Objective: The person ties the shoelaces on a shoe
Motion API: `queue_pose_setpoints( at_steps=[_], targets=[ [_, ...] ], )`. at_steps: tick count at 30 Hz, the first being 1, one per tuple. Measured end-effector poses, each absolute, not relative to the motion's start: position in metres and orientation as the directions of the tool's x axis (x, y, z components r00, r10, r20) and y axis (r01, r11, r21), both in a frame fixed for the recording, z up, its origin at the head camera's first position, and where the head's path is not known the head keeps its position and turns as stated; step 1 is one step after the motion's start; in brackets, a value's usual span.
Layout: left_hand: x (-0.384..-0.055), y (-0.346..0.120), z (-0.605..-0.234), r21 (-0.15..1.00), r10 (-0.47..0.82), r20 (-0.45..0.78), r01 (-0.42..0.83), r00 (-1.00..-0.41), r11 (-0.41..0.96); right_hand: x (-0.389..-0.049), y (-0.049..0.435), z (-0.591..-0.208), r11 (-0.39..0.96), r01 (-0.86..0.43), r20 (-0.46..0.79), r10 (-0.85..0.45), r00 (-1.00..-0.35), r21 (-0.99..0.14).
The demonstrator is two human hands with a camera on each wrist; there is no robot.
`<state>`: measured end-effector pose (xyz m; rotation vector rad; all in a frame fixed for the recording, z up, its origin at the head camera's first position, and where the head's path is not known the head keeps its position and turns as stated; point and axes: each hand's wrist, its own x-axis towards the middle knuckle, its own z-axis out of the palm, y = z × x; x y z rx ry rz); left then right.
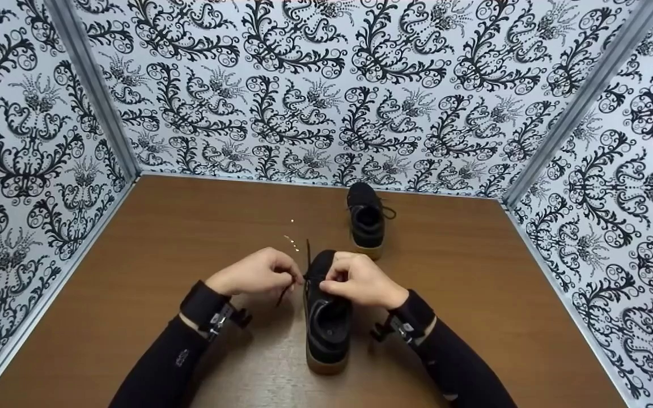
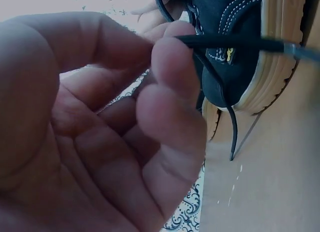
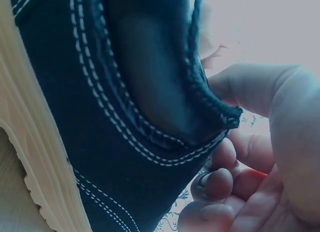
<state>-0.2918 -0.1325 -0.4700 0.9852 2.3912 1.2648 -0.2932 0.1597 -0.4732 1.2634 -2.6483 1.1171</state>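
Note:
A black low-top shoe [image 1: 327, 351] with a tan sole stands upright on the table, its toe pointing away from me. At its left side my left hand [image 1: 261, 273] pinches a black shoelace [image 2: 230, 42] between thumb and fingertips, and the lace's tip sticks out past them. Another lace end lies loose beyond that hand, by the shoe's side. Over the lacing my right hand [image 1: 365, 280] has thumb and forefinger together; in the left wrist view its fingers hold a loop of lace. The right wrist view shows that hand against the shoe's collar [image 3: 150, 142], its grip largely hidden.
A second black shoe [image 1: 367, 229], its lace looped at the right, stands farther back on the brown wooden table [image 1: 190, 221]. Small bright specks [image 1: 292, 243] show on the tabletop. Patterned panels [image 1: 315, 96] enclose the back and both sides.

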Motion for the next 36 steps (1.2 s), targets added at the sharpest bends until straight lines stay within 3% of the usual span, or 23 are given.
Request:
queue_pose_setpoints(
  at_steps=[17, 36],
  targets=[
    [-0.29, -0.1346, -0.4664, 0.698, 0.713, 0.145, 0.581, -0.686, 0.417, -0.2947, 0.1602, -0.4742, 0.397, -0.672, 0.289, -0.682, -0.672, -0.625],
    [-0.2919, -0.1383, -0.4636, 0.724, 0.717, 0.246, 0.616, -0.652, 0.311, -0.2928, 0.1601, -0.4709, 0.411, -0.662, 0.271, -0.681, -0.68, -0.627]
  ],
)
